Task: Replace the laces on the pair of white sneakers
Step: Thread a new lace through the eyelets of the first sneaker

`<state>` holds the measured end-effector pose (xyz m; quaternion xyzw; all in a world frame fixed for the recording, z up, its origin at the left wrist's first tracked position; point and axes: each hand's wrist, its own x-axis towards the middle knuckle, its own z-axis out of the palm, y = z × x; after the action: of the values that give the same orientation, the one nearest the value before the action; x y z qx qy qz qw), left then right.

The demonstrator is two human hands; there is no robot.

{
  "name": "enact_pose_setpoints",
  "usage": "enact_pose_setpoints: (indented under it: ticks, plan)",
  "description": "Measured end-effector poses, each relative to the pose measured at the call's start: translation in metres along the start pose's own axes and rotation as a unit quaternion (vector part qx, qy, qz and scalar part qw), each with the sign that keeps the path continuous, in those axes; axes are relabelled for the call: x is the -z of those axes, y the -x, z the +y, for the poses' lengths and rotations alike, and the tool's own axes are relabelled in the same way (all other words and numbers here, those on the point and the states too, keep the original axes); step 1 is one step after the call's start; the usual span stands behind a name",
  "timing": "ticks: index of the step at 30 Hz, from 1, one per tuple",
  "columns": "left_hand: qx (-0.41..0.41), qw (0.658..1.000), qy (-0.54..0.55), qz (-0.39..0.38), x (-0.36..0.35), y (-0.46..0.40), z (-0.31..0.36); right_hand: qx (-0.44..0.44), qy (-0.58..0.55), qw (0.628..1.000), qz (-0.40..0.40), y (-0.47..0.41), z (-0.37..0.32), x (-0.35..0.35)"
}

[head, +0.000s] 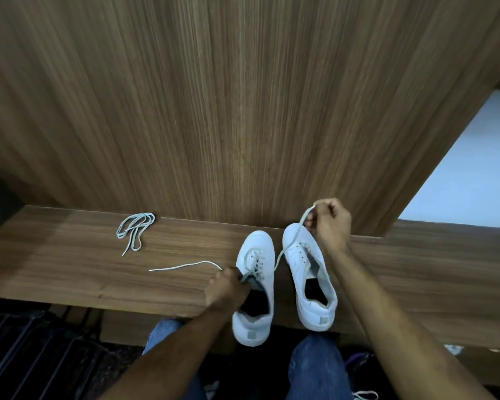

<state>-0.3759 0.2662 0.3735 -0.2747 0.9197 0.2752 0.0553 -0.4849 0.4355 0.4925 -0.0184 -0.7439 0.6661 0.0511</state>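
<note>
Currently, two white sneakers stand side by side on the tabletop [70,272], toes pointing away from the person, heels at the near edge, long axes running near to far. Left sneaker [254,287]: partly laced; left hand [224,288] grips its tongue area, grip clenched on it. Right sneaker [309,278]: eyelets bare. Lace [280,255]: pinched above the right sneaker's toe by the right hand [329,222], running down to the left sneaker; free end trails left. Spare lace [134,230]: bundled, well apart, far left.
</note>
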Motion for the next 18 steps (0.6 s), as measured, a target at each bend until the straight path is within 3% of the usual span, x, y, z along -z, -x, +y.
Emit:
enact_pose_setpoints:
  ticks: [3,5,7,9,13,16,18]
  plan:
    - [-0.012,1.0,-0.008,-0.005,0.011,-0.003,-0.019,0.054,0.28,0.957,-0.058,0.02,0.044,-0.003]
    - [-0.034,0.999,-0.005,-0.018,0.014,-0.004,-0.024,0.09,0.366,0.912,-0.161,0.041,0.069,-0.012]
    - [-0.051,0.998,-0.013,-0.017,0.015,-0.003,-0.025,0.095,0.462,0.835,-0.284,0.062,0.087,-0.025]
    - [-0.055,0.998,-0.025,-0.012,0.015,-0.002,-0.023,0.093,0.512,0.792,-0.32,0.079,0.098,-0.035]
    - [-0.046,0.998,-0.032,-0.001,0.013,-0.001,-0.024,0.093,0.508,0.815,-0.261,0.079,0.099,-0.041]
    - [-0.03,0.999,-0.016,-0.008,0.013,-0.001,-0.026,-0.005,0.345,0.911,-0.227,0.061,0.081,-0.036]
    - [-0.027,0.999,-0.021,-0.003,0.013,0.001,-0.025,-0.062,0.179,0.972,-0.139,0.042,0.055,-0.028]
